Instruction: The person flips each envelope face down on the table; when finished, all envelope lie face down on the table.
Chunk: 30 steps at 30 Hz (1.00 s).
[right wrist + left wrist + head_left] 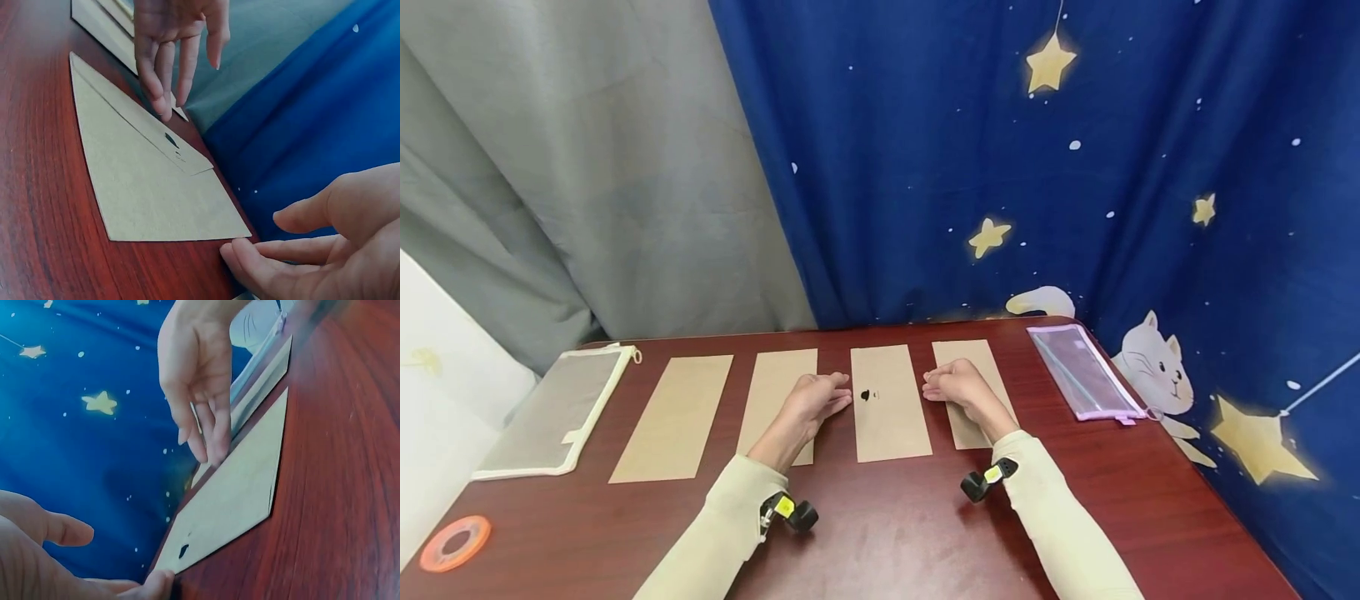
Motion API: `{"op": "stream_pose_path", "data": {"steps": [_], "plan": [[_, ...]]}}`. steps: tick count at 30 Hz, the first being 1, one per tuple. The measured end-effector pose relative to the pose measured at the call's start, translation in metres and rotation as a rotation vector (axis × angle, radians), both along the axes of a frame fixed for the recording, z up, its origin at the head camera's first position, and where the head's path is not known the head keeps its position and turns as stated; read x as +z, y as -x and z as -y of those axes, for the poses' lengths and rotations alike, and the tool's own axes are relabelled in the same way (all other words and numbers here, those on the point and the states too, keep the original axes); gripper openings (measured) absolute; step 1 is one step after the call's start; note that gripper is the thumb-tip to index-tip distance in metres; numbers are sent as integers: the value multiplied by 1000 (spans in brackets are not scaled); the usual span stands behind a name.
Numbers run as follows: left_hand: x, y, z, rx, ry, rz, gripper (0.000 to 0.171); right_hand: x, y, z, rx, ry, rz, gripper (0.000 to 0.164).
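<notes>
A brown kraft-paper envelope (889, 425) with a small black print lies flat between my two hands. Its flap (125, 106) and the print show in the right wrist view. My left hand (820, 400) is at its left edge, fingers fairly straight, partly over another brown envelope (775, 375). From the other side, my right hand (958, 385) reaches toward the printed envelope with extended fingers, over part of a third envelope (992, 375). In the right wrist view the right fingertips (240, 250) are right at the envelope's corner. Neither hand grips anything.
Farther left lies another brown envelope (673, 417). Beyond it is a mesh zipper pouch (542, 408) with cream trim; an orange ring-shaped roll (456, 543) sits near the table's left edge. A purple zipper pouch (1082, 375) lies at the right. Curtains (925, 167) hang behind the table.
</notes>
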<state>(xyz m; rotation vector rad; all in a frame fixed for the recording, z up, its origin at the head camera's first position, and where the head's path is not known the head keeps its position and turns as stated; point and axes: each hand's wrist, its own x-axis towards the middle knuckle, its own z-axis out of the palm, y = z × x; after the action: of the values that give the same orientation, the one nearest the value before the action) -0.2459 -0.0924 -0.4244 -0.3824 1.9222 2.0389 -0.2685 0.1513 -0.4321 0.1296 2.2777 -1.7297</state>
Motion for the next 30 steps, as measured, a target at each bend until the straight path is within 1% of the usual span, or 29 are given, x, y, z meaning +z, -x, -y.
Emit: {"op": "stream_pose_path", "data": {"steps": [2, 4, 10, 14, 20, 24, 30], "plan": [[1, -1, -2, 2, 4, -1, 42, -1, 0, 0, -21, 53, 30, 33], [2, -2, -3, -5, 4, 0, 44, -2, 1, 0, -38, 80, 44, 32], [5, -1, -5, -17, 14, 20, 45, -3, 1, 2, -69, 100, 65, 30], [7, 2, -5, -29, 14, 35, 45, -2, 2, 5, -76, 84, 69, 29], [7, 6, -2, -32, -8, 43, 42, 1, 3, 11, -101, 61, 87, 27], [6, 7, 1, -33, -21, 57, 41, 4, 2, 15, -83, 9, 86, 25], [8, 6, 3, -38, -37, 70, 43, 5, 1, 20, -61, -61, 45, 23]]}}
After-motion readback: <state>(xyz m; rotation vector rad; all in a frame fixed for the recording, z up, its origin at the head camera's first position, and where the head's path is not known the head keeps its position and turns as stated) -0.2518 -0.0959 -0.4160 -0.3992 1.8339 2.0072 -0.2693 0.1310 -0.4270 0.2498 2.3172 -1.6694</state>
